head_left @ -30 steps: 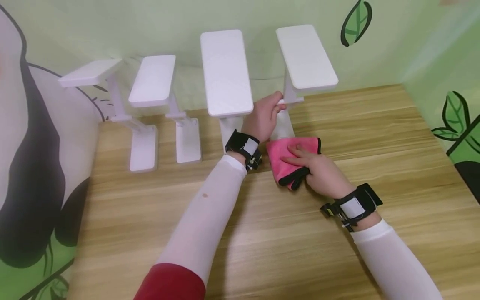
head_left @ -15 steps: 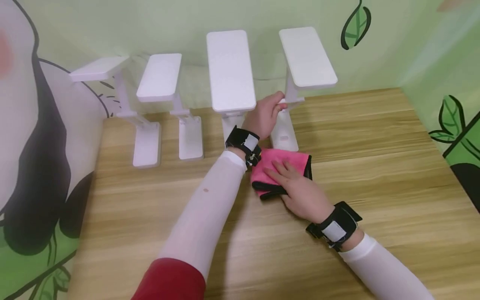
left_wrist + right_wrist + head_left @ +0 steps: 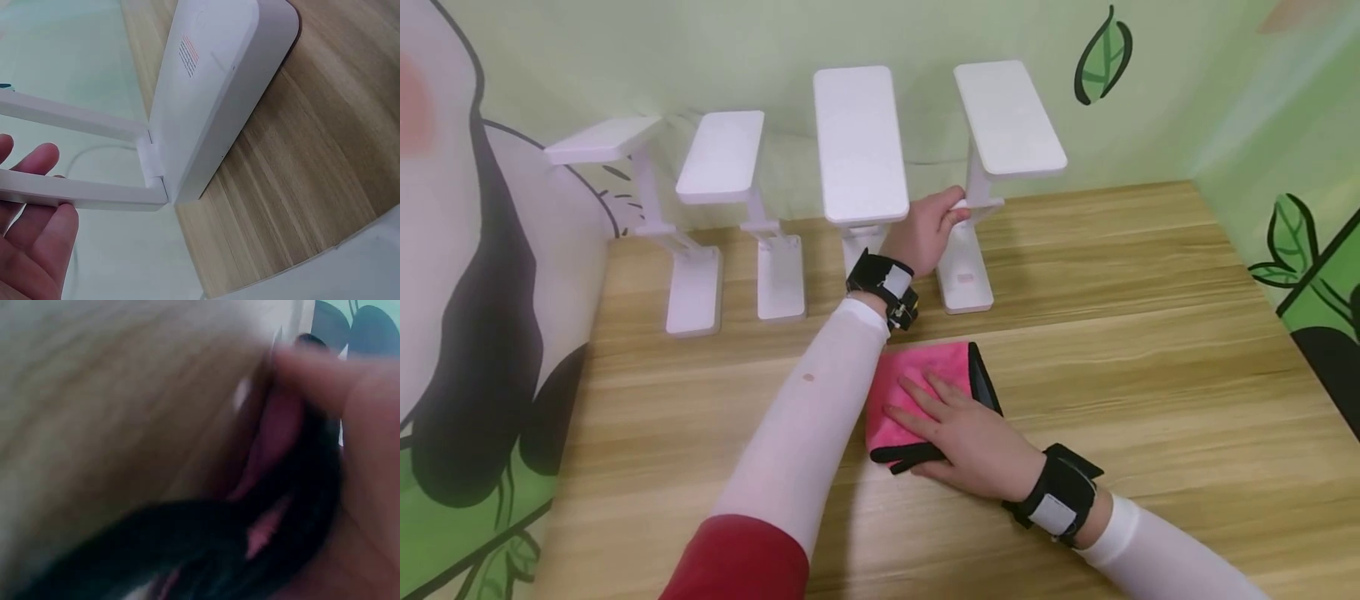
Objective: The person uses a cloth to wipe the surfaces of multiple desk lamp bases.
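Observation:
In the head view my left hand (image 3: pixel 923 232) grips the arm of the rightmost white folding stand (image 3: pixel 1009 121), which has a flat rectangular top plate and a slim base. Thumb and fingers close around one bar of its two-bar arm (image 3: pixel 81 189) in the left wrist view, where the hinged base (image 3: pixel 206 87) bears small printed text. In front of that stand, my right hand (image 3: pixel 973 433) lies with spread, straight fingers on a folded pink cloth (image 3: pixel 891 408) with black edging, pressing it against the wooden table (image 3: pixel 1120 350). The right wrist view is blurred.
Three more white folding stands stand in a row to the left: a tall one (image 3: pixel 861 146), a shorter one (image 3: pixel 722 154) and the leftmost one (image 3: pixel 606 137). Behind them rises a green wall (image 3: pixel 700 50) with painted leaves. A painted side wall (image 3: pixel 1277 125) bounds the right.
My right hand has slid the pink cloth off the rightmost stand's base, toward me and to the left on the table. The left hand keeps its grip on the stand's arm.

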Tool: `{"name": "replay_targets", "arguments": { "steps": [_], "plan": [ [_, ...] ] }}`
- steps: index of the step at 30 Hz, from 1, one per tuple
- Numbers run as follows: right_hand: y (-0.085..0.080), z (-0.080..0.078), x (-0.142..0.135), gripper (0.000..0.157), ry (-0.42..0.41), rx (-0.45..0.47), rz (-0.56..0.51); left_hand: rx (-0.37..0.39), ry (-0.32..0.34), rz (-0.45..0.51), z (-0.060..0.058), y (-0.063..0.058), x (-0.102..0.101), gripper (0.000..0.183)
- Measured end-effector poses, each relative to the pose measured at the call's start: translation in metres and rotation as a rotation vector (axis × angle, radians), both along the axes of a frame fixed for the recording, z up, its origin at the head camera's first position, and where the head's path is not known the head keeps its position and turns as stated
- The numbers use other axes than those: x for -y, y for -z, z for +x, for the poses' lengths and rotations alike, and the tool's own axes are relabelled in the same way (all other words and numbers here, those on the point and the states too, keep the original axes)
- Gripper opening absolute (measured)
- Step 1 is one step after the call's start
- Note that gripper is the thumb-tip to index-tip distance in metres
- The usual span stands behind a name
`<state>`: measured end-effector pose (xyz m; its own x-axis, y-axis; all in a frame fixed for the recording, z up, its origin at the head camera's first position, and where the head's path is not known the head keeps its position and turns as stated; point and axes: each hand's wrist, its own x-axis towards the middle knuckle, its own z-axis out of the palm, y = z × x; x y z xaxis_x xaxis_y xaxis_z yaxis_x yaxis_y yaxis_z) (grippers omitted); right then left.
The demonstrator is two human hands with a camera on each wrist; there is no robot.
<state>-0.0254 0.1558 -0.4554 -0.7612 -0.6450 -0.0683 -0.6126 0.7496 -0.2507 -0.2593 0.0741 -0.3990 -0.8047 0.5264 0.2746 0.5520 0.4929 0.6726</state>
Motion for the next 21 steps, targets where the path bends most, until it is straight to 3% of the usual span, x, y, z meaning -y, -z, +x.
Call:
{"name": "replay_targets", "arguments": {
  "steps": [6, 10, 14, 17, 21],
  "plan": [
    [0.007, -0.001, 0.001, 0.084, -0.01, 0.033, 0.021, -0.003, -0.016, 0.0, -0.004, 0.003, 0.005, 0.026],
    [0.009, -0.004, 0.002, 0.083, -0.021, 0.045, 0.029, 0.002, -0.025, -0.002, -0.006, 0.004, 0.011, 0.03],
    [0.005, -0.01, 0.002, 0.076, -0.036, 0.06, 0.025, 0.015, -0.018, 0.018, -0.005, 0.003, 0.019, 0.047],
    [-0.004, -0.014, -0.003, 0.068, -0.033, 0.099, -0.006, 0.054, -0.014, -0.005, 0.003, -0.001, 0.026, 0.06],
    [-0.024, -0.026, -0.021, 0.062, 0.017, 0.15, -0.091, 0.071, 0.0, -0.088, 0.022, -0.006, 0.048, 0.055]
  ]
}}
